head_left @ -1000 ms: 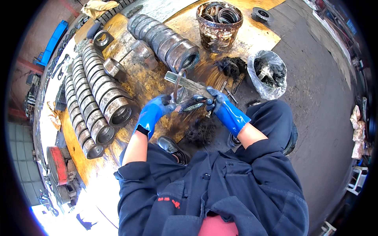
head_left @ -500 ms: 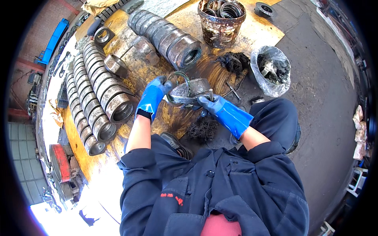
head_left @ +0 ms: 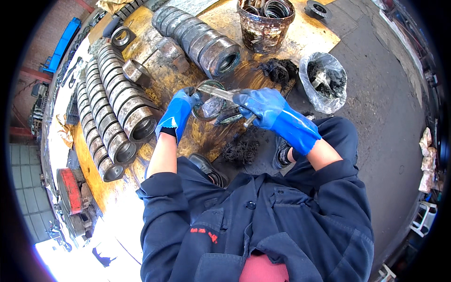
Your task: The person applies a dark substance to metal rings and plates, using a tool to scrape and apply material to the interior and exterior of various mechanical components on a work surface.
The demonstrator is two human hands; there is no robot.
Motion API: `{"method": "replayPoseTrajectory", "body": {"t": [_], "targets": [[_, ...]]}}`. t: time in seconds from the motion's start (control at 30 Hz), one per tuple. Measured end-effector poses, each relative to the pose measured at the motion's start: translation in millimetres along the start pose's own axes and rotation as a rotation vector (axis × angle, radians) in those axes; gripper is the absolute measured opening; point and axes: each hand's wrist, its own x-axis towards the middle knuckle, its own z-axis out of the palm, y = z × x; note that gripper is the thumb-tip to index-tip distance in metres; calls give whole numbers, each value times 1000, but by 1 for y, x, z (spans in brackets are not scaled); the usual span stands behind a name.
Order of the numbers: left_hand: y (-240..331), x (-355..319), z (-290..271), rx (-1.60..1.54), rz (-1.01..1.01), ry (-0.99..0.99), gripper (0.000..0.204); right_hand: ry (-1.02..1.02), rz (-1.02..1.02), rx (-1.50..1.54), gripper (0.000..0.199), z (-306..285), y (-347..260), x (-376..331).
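My left hand (head_left: 186, 101), in a blue rubber glove, closes its fingers on the left rim of a thin metal ring (head_left: 208, 116), which is tilted toward me. My right hand (head_left: 261, 107), also in a blue glove, is wrapped round a flat, file-like metal tool (head_left: 217, 91). The tool's flat blade reaches left across the ring's upper part, and its round end sticks out below my right fist. Another, thicker metal ring (head_left: 229, 115) is partly hidden behind my right hand and the held ring. A dark tangled clump (head_left: 240, 152) lies below them, between my feet.
Rows of thick metal rings (head_left: 136, 115) lie at the left, and a larger row (head_left: 199, 40) lies ahead. A grimy bucket (head_left: 264, 30) holds several rings. At the right stands a clear-plastic-lined container (head_left: 339, 91) with black waste. Dark rags (head_left: 279, 71) lie beside it.
The tool's blade has moved from the ring's lower side up across its upper part. My right hand has risen and turned. My left hand has shifted slightly left and down.
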Motion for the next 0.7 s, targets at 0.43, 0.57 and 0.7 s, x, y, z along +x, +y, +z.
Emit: {"method": "replayPoseTrajectory", "body": {"t": [0.43,0.57,0.7], "targets": [[-2,4,-7,-14,-2,27,29,-127,-170,-202,69,-12,26,36],[-3,8,-1,-51,-6,30,29,-50,-235,-137,74,-8,56,39],[-9,4,-5,-24,-37,43,31,-23,-196,-121,54,-9,44,42]]}}
